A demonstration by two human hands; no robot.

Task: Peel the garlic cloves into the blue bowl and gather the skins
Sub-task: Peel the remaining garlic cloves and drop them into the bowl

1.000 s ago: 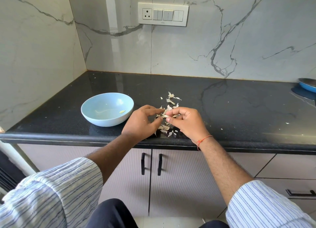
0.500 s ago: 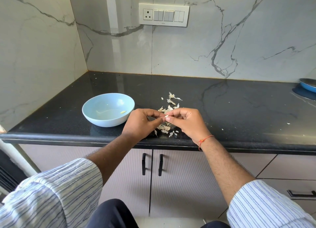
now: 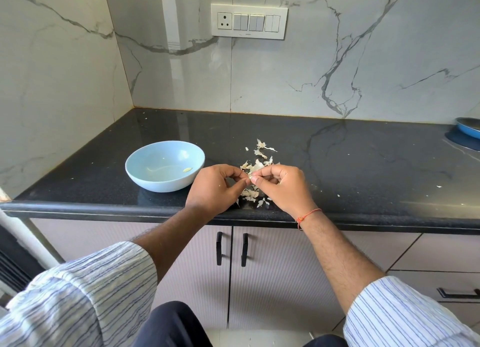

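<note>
A light blue bowl [image 3: 145,164] stands on the black counter, left of my hands, with one peeled garlic clove [image 3: 187,169] inside. My left hand [image 3: 215,188] and my right hand [image 3: 283,188] meet fingertip to fingertip just above the counter. Both pinch a small garlic clove [image 3: 251,177], mostly hidden by the fingers. Loose garlic skins [image 3: 259,162] lie scattered beyond and under my hands, near the front edge.
The black counter [image 3: 337,164] ends in a rounded front edge just under my wrists. A blue pan [image 3: 468,127] sits at the far right. Marble walls close off the back and left; a switch panel [image 3: 249,21] hangs on the back wall. Cabinet doors lie below.
My two hands have drawn together until their fingertips touch around the clove. The bowl and the scattered skins have stayed where they were.
</note>
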